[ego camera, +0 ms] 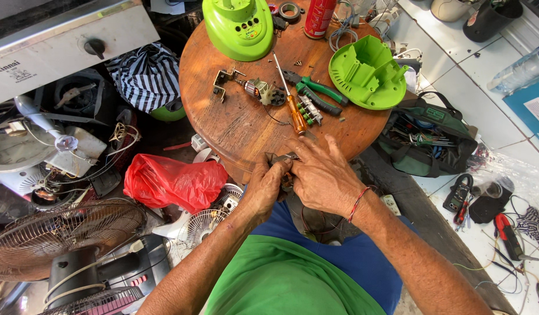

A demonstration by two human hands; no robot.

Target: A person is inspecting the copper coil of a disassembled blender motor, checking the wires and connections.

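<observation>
A small metal part (283,158) sits at the near edge of the round wooden desk (234,128), pinched between both hands. The fingers of the left hand (263,188) curl tight around its left side; the fingers of the right hand (322,175) close over its right side and top. Just beyond, toward the desk's middle, lie an orange-handled screwdriver (293,105), a small motor (259,90) and green-handled pliers (316,92). Two green plastic housings (368,73) rest at the far edge. A red bag (173,181) lies on the floor left of the desk.
</observation>
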